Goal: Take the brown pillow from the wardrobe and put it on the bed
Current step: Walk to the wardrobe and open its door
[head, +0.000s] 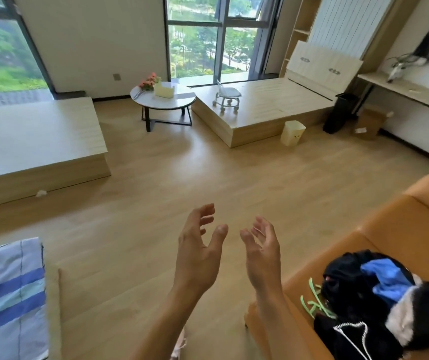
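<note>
My left hand and my right hand are raised side by side over the wooden floor, palms facing each other, fingers apart, holding nothing. No brown pillow shows anywhere. A bare wooden bed frame with a headboard stands at the back right. Another bare wooden platform bed lies at the left. At the bottom left corner is a bed with blue striped bedding. The wardrobe is out of view.
An orange sofa at the right carries a heap of dark clothes and green hangers. A round table with flowers stands by the window. A small white stool sits on the back bed; bins stand beside it.
</note>
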